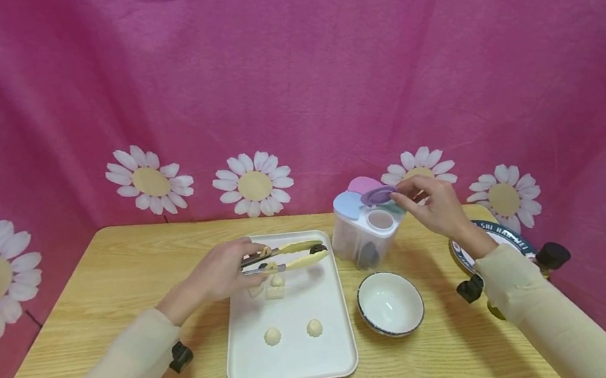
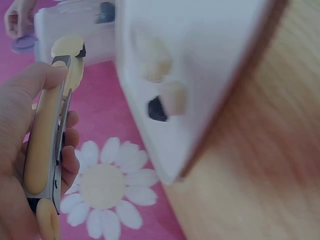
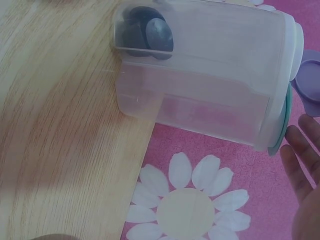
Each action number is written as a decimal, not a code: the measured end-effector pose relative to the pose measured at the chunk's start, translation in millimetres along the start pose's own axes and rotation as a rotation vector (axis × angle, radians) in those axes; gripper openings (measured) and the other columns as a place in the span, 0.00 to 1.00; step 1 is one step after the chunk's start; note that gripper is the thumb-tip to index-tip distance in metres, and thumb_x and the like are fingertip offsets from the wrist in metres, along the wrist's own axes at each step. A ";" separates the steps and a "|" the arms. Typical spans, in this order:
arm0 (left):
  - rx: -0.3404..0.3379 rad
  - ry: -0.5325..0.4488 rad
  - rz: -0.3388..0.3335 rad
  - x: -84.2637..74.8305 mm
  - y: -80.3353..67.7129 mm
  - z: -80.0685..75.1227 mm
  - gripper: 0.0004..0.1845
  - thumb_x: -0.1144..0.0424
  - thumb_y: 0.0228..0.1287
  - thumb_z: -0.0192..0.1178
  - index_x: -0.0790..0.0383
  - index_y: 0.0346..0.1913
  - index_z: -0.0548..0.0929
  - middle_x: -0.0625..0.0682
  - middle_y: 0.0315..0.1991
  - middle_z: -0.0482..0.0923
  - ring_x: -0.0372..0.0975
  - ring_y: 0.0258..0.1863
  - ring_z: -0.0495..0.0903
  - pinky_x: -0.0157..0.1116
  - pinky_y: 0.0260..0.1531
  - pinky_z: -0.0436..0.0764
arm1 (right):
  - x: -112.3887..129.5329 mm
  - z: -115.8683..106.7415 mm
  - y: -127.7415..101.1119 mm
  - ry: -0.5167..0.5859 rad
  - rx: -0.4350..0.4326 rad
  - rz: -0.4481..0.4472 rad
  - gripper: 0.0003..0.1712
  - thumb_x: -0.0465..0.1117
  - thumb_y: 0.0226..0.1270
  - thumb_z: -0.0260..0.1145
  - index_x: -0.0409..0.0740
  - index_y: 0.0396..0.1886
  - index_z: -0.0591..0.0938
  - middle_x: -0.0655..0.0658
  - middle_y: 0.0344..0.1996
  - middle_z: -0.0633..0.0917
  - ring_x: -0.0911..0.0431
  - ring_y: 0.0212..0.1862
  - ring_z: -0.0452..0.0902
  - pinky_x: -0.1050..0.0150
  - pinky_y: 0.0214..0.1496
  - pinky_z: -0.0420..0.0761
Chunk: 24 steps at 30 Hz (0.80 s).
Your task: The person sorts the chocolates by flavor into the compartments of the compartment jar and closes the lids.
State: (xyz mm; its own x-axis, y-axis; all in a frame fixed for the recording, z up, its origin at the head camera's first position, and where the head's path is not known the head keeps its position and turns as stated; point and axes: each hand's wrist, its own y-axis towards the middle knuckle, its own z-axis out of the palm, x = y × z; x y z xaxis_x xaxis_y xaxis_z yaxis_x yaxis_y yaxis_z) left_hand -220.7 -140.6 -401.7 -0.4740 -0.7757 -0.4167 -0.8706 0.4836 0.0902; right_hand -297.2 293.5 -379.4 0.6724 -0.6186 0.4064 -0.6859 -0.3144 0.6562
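Left hand point(image 1: 220, 273) is gripping yellow tongs point(image 1: 287, 257) with fingers curled round the handles, tips nearly together and hovering over the far end of the white tray point(image 1: 332, 314); a few dough pieces point(image 1: 274, 286) are lying just below the tips, two more balls point(image 1: 272, 336) nearer the person. Whether the tips are pinching anything is hard to tell. Right hand point(image 1: 434, 204) is pinching the purple lid flap point(image 1: 377, 195) on top of the clear container point(image 1: 364, 232), which is standing just left of that hand, dark pieces showing at its bottom. White bowl point(image 1: 390, 303) is sitting below and left of the right hand, a plate point(image 1: 510, 237) under the wrist. Risks, as I judge them: pulling the flap sideways is likely tipping the light container toward the tray or bowl; tongs squeezing too hard could be squashing soft dough; attention being split between both hands, the tongs could be drifting and knocking pieces off the tray.
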 end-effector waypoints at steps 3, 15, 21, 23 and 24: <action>-0.029 -0.013 0.028 -6.7 3.0 -9.1 0.29 0.55 0.63 0.76 0.61 0.65 0.84 0.52 0.48 0.86 0.39 0.38 0.80 0.37 0.40 0.82 | 0.1 0.0 0.4 -0.002 -0.003 -0.007 0.08 0.28 0.60 0.77 0.38 0.39 0.89 0.40 0.32 0.92 0.68 0.31 0.81 0.79 0.34 0.80; -0.128 -0.011 0.166 -37.5 19.7 -35.6 0.29 0.52 0.62 0.74 0.61 0.65 0.84 0.53 0.49 0.87 0.41 0.37 0.79 0.38 0.36 0.81 | -1.1 0.4 1.2 -0.018 -0.004 0.002 0.08 0.30 0.61 0.77 0.38 0.39 0.89 0.40 0.32 0.92 0.67 0.30 0.82 0.80 0.33 0.78; -0.117 0.014 0.203 -52.3 37.4 -35.5 0.28 0.52 0.63 0.73 0.57 0.65 0.85 0.52 0.50 0.87 0.40 0.39 0.81 0.38 0.39 0.82 | -2.3 0.4 1.1 -0.015 -0.010 -0.010 0.08 0.29 0.60 0.77 0.38 0.39 0.90 0.40 0.31 0.92 0.68 0.30 0.81 0.80 0.32 0.78; -0.116 0.017 0.211 -55.7 44.2 -33.0 0.28 0.52 0.63 0.73 0.56 0.65 0.85 0.52 0.52 0.87 0.42 0.42 0.83 0.40 0.42 0.83 | -2.9 0.8 1.2 -0.012 -0.010 -0.012 0.08 0.29 0.60 0.77 0.38 0.40 0.89 0.40 0.30 0.92 0.69 0.30 0.81 0.80 0.33 0.78; -0.113 0.014 0.214 -57.3 47.6 -31.6 0.27 0.52 0.63 0.73 0.56 0.65 0.85 0.52 0.51 0.88 0.42 0.42 0.83 0.41 0.42 0.83 | -3.0 1.0 1.3 -0.010 -0.009 -0.012 0.08 0.29 0.60 0.77 0.38 0.40 0.89 0.40 0.30 0.92 0.70 0.30 0.80 0.80 0.33 0.78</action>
State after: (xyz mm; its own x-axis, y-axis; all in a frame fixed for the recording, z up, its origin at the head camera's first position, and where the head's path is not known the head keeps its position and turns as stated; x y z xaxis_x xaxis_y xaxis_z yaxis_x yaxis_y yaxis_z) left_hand -239.1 -85.9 -345.0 -0.6501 -0.6666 -0.3648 -0.7592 0.5895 0.2759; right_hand -300.4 294.3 -380.4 0.6775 -0.6223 0.3921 -0.6753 -0.3151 0.6669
